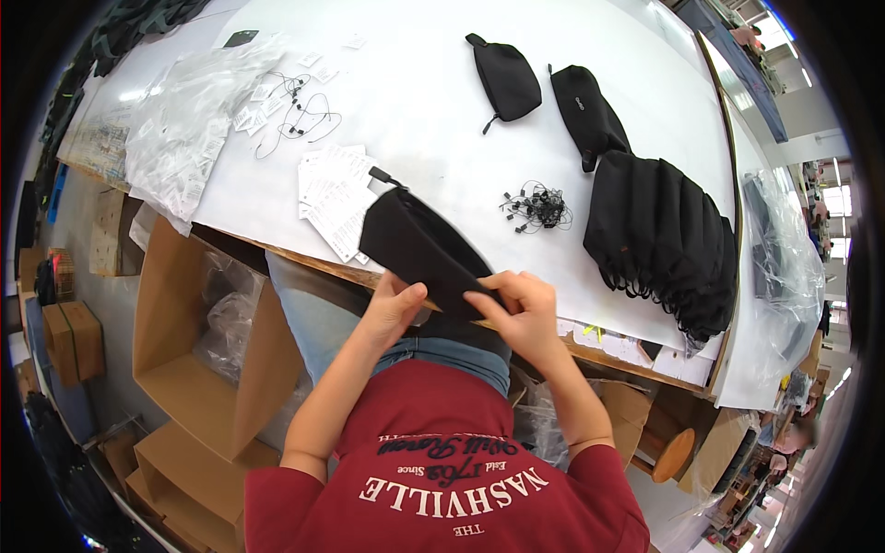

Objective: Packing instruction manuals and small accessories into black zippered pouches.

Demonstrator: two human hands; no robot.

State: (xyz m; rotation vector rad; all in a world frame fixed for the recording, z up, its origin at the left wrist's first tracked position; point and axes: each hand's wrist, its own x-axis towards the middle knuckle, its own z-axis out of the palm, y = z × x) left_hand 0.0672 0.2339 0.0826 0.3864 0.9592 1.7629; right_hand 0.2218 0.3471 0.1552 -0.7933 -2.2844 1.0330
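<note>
A black zippered pouch (415,244) is tilted over the near edge of the white table, its zip side facing up and a pull tab sticking out at its far left end. My left hand (395,309) grips its lower side, thumb on the front and the other fingers hidden behind. At the pouch's right end, my right hand (518,309) pinches the fabric between thumb and fingers. Just beyond the pouch lies a stack of printed white cards (323,195). To its right sits a small heap of black tag strings (539,208).
Two more black pouches, one flat (507,78) and one plump (588,111), lie at the far side. Several black pouches (659,230) stand in a row at right. Clear plastic bags (180,129) cover the left end. An open cardboard box (198,323) stands below left.
</note>
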